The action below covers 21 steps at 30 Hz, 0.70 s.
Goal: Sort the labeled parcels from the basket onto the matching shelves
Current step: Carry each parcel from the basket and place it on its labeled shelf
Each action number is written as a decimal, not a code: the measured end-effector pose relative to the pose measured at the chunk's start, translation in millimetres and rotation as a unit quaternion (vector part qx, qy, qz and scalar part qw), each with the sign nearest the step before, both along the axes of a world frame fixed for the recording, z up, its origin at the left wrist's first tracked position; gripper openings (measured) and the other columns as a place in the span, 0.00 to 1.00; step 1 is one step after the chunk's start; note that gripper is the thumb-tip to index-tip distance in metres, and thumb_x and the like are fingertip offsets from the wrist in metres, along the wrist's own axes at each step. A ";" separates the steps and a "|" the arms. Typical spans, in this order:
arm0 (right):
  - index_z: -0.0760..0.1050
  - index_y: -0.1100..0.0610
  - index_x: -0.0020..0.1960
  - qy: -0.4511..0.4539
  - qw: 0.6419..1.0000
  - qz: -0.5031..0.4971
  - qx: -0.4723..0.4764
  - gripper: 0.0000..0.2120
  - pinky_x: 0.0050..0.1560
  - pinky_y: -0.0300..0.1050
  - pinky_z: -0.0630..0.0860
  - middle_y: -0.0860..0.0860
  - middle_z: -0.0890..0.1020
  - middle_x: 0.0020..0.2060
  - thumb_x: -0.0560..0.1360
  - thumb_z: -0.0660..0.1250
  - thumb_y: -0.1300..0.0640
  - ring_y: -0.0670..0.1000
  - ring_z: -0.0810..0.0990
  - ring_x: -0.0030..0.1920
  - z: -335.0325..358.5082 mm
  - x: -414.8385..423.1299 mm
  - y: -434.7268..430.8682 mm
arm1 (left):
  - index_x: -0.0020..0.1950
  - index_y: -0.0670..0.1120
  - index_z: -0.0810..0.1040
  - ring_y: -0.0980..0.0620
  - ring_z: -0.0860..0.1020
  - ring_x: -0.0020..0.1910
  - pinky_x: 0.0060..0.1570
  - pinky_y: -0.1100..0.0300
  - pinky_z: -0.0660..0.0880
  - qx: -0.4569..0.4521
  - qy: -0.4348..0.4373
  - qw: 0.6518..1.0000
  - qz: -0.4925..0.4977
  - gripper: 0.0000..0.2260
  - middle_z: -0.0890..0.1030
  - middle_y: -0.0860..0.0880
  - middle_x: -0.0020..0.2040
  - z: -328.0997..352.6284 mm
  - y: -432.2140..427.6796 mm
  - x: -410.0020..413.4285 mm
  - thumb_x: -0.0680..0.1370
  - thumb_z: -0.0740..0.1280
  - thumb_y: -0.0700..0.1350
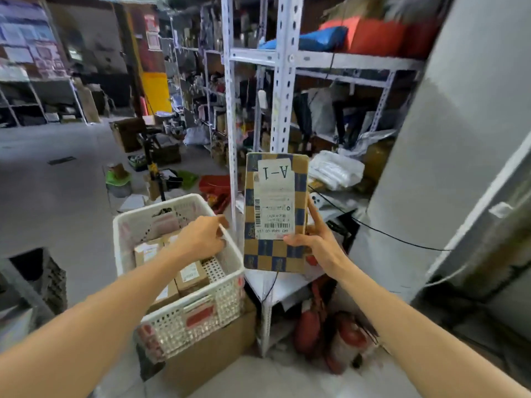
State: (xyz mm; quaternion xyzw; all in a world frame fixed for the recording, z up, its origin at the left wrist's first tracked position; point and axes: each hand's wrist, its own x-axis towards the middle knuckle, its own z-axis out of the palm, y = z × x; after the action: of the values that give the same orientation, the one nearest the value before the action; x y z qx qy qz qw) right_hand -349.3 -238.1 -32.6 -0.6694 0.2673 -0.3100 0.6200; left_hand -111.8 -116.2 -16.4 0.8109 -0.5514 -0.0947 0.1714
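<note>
My right hand (317, 239) grips a blue-and-tan checkered parcel (274, 254) by its right edge and holds it upright in front of the white metal shelving (283, 90). Its white label reads "A-1" upside down. My left hand (201, 237) hovers over the right rim of the white perforated basket (161, 320), fingers loosely curled, holding nothing. Several brown labelled parcels (191, 275) lie inside the basket.
The basket sits on a brown cardboard box (212, 354). A low white shelf (275, 285) lies under the held parcel, with a black cable across it. White bags (336, 168) and a phone (319, 201) rest behind. Red extinguishers (313, 326) stand below. A grey wall (448, 168) rises at the right.
</note>
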 end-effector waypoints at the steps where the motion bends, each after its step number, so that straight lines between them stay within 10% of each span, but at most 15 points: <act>1: 0.55 0.37 0.75 -0.008 1.000 -0.022 -0.004 0.49 0.52 0.45 0.80 0.53 0.84 0.54 0.66 0.75 0.67 0.50 0.83 0.54 3.5 -24.4 -0.8 | 0.61 0.48 0.76 0.50 0.79 0.48 0.50 0.56 0.77 0.000 -0.003 1.000 -0.018 0.17 0.81 0.50 0.51 3.3 -10.9 -18.6 0.72 0.68 0.42; 5: 0.56 0.35 0.73 -0.010 0.991 -0.130 -0.013 0.50 0.42 0.37 0.79 0.51 0.83 0.57 0.64 0.75 0.67 0.47 0.83 0.53 14.6 -126.6 -10.6 | 0.61 0.48 0.76 0.47 0.79 0.52 0.49 0.55 0.76 -0.021 -0.019 0.993 -0.114 0.17 0.81 0.49 0.51 20.0 -63.8 -99.3 0.72 0.67 0.41; 13: 0.50 0.38 0.76 0.022 0.937 -0.345 -0.038 0.53 0.58 0.56 0.77 0.53 0.82 0.58 0.62 0.76 0.61 0.52 0.82 0.57 38.9 -328.7 3.2 | 0.57 0.51 0.76 0.49 0.78 0.49 0.50 0.58 0.74 -0.044 -0.012 0.948 -0.316 0.12 0.81 0.50 0.51 44.6 -169.9 -300.9 0.74 0.67 0.42; 21: 0.57 0.41 0.74 0.075 0.794 -0.600 -0.054 0.49 0.61 0.60 0.76 0.50 0.79 0.62 0.62 0.79 0.60 0.52 0.80 0.60 48.8 -448.3 74.2 | 0.60 0.50 0.76 0.48 0.80 0.48 0.51 0.51 0.79 -0.063 0.034 0.829 -0.555 0.15 0.82 0.49 0.50 64.7 -216.2 -486.1 0.73 0.68 0.42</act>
State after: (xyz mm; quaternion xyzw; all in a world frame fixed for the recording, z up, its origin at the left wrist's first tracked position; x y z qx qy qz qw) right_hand -797.7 -163.9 16.2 -0.4279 0.6439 -0.5828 0.2503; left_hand -597.9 -332.5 48.3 0.3521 -0.9072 -0.1667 0.1590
